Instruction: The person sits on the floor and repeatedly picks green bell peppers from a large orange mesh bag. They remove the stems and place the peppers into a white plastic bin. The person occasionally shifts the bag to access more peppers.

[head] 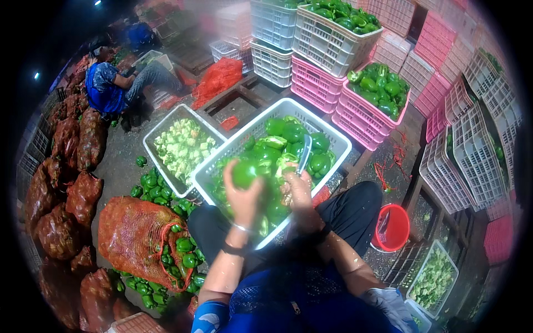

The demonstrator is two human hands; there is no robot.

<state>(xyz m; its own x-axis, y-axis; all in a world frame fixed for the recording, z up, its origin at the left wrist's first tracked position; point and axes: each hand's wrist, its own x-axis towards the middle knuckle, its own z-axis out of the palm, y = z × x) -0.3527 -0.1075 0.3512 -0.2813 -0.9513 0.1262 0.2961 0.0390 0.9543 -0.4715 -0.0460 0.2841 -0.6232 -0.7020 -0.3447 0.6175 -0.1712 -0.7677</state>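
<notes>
Over a white plastic crate (342, 160) of green bell peppers, my left hand (245, 193) holds a whole green bell pepper (245, 172), blurred by motion. My right hand (299, 189) grips a knife with a curved metal blade (306, 152), its tip pointing up and away from me. Part of a pale, seedy pepper core seems to lie at the right fingers, but blur hides the detail. The crate rests between my knees. Beyond its left side, a smaller white crate (150, 145) holds pale cut pepper cores (185, 147).
An open red mesh sack (133, 237) spills peppers at left, near more full sacks (83, 195). Stacked crates (318, 83) of peppers stand ahead. A red bucket (402, 229) is at right, a crate of cores (433, 279) lower right. Another person (110, 83) sits upper left.
</notes>
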